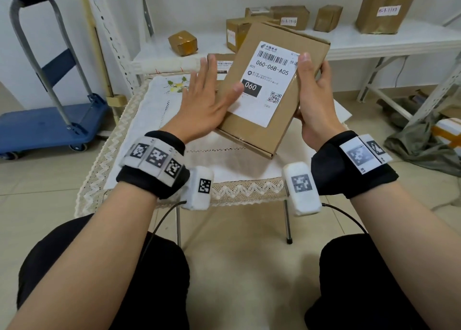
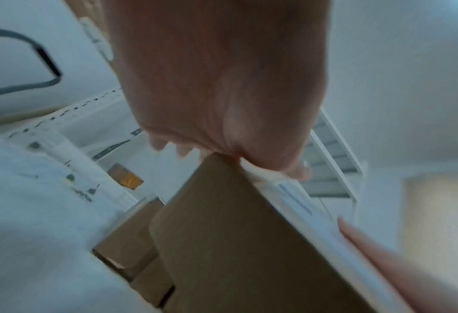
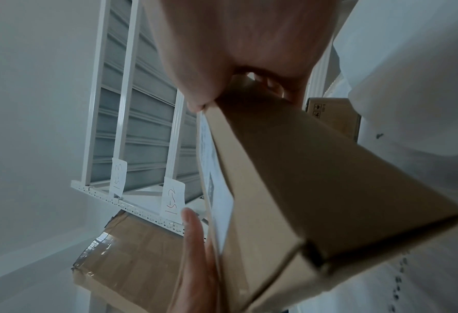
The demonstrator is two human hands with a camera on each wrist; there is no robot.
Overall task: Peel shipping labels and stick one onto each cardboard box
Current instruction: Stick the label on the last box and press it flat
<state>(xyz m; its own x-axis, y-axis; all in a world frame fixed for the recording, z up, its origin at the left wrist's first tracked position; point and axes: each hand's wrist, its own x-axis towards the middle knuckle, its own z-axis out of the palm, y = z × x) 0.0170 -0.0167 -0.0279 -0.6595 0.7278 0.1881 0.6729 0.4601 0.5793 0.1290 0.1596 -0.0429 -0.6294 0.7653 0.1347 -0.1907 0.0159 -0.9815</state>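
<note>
item: cardboard box (image 1: 272,90), flat, brown; lifted off the small table (image 1: 117,135) and tilted toward me, between my two hands, above the embroidered cloth (image 1: 154,100).

item: shipping label (image 1: 272,82), white, barcode and "060-06b-a05"; already lying on the box's top face. its lower left corner sits under my thumb; whether every edge is bonded, cannot tell.

item: my right hand (image 1: 315,105); fingers curled round the box's right edge, thumb on top near the label's upper right corner, the rest behind. the whole weight hangs on this grip.

item: my left hand (image 1: 207,105); fingers straight and spread, gripping nothing, thumb and palm edge lying against the box's left side and the label.

item: second box (image 1: 220,66), flat on the table behind, a label showing on it, partly hidden by my left hand.

item: taped parcels (image 1: 289,17) on the white shelf (image 1: 374,37) beyond; blue trolley (image 1: 47,127) far left.

risks, as i judge them:
- one-sided hold: a firm smoothing push from the left could swing the box out of my right fingers.
- a stroke run toward the label's edge could trap a crease or bubble.
- an unpressed corner could lift later.
- my right thumb may hide a spot that goes unpressed.
</note>
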